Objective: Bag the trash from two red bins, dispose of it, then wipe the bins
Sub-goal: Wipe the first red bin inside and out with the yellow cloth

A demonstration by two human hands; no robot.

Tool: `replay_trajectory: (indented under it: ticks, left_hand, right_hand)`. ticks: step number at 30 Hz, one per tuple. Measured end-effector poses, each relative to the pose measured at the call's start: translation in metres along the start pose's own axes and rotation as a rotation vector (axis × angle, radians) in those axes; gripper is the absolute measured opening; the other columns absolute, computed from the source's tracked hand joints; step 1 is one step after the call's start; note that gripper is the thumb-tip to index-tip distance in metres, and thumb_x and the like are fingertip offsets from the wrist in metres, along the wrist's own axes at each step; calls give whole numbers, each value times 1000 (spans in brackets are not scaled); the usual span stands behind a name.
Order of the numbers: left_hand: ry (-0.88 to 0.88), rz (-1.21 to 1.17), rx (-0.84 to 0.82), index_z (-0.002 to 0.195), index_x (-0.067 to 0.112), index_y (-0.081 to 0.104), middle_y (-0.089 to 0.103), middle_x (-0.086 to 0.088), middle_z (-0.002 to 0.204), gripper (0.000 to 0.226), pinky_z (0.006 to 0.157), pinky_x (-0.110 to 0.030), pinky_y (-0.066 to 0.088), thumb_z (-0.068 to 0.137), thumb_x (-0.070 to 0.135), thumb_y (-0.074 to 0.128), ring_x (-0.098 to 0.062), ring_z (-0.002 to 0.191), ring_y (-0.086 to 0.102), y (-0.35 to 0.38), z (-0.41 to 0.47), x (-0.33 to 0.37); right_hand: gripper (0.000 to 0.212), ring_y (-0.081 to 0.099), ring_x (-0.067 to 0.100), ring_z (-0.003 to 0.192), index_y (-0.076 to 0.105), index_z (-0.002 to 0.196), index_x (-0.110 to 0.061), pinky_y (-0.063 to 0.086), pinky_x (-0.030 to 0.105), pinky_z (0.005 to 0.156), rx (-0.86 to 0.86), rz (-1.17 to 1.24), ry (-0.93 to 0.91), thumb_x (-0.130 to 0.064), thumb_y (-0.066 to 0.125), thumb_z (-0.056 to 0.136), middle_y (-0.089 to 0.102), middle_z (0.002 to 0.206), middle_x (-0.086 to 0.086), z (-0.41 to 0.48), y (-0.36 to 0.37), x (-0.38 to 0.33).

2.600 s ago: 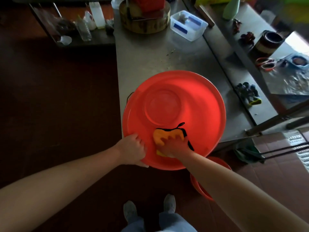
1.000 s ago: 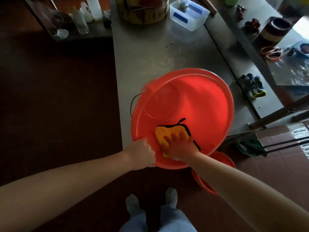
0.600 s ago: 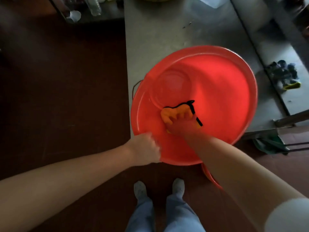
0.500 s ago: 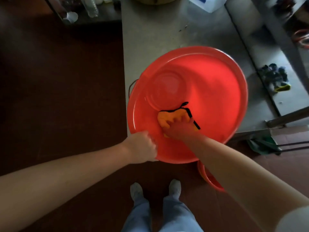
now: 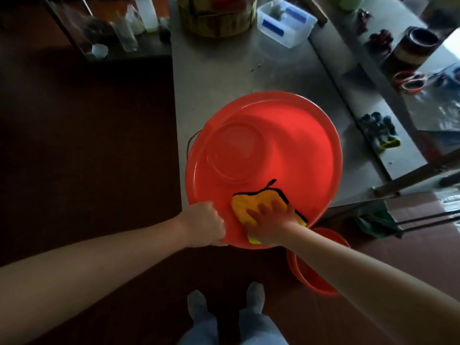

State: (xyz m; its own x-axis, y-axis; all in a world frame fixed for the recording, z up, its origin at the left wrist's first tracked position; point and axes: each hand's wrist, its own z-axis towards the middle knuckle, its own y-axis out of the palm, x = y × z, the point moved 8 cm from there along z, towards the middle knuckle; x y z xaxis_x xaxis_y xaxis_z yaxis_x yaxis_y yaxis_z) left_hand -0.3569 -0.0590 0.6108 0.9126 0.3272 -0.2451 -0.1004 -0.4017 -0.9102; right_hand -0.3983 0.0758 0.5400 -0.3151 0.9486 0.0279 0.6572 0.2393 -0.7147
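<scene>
Cloth nearer rim, second bin below

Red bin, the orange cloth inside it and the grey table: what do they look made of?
Red bin: probably plastic; smooth and slightly glossy, and light glows through its thin wall.
Orange cloth: soft, fluffy fabric, likely microfibre, with black stitched edging.
Table: seemingly stainless steel; a dull grey brushed top with soft reflections.

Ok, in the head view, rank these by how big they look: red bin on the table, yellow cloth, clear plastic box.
1. red bin.
2. yellow cloth and clear plastic box look alike; the box is farther, so unranked.
</scene>
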Motion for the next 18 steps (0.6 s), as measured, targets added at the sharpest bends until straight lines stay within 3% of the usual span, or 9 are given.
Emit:
replay_trajectory:
  ticks: [5,8,11,14,18]
  left_hand:
    - [82,63,38,88,16,69,71,-5,84,62,78,-36,52,104,58,26,-24,74,67,2,-1,12]
    - [98,110,65,81,20,69,70,1,77,55,69,-30,51,103,58,36,-19,67,65,6,-1,15]
    - [96,130,2,84,22,71,70,3,79,42,72,-31,53,103,46,43,-18,68,64,14,-4,16]
    - [75,147,-8,85,19,71,71,0,80,51,72,-31,54,104,52,36,-20,69,66,12,-6,12]
    - [60,117,-38,86,14,68,70,-4,82,60,75,-33,52,106,53,27,-23,71,65,7,-3,5]
  right_hand:
    - [64,14,38,150,33,152,-40,5,68,115,189,22,-26,-67,29,95,27,161,4,60,-10,1]
    - [68,15,39,149,37,152,-35,3,63,116,207,92,-45,-67,33,91,28,161,12,98,-17,7]
    - [68,11,32,152,30,154,-36,-2,66,119,96,43,74,-69,34,94,24,162,6,117,-12,9]
    - [72,7,31,154,25,157,-36,-3,66,118,71,-9,74,-69,36,93,18,166,4,107,-12,4]
    - [70,16,36,149,37,150,-37,0,63,115,188,-23,-23,-68,31,87,31,159,7,53,-16,9]
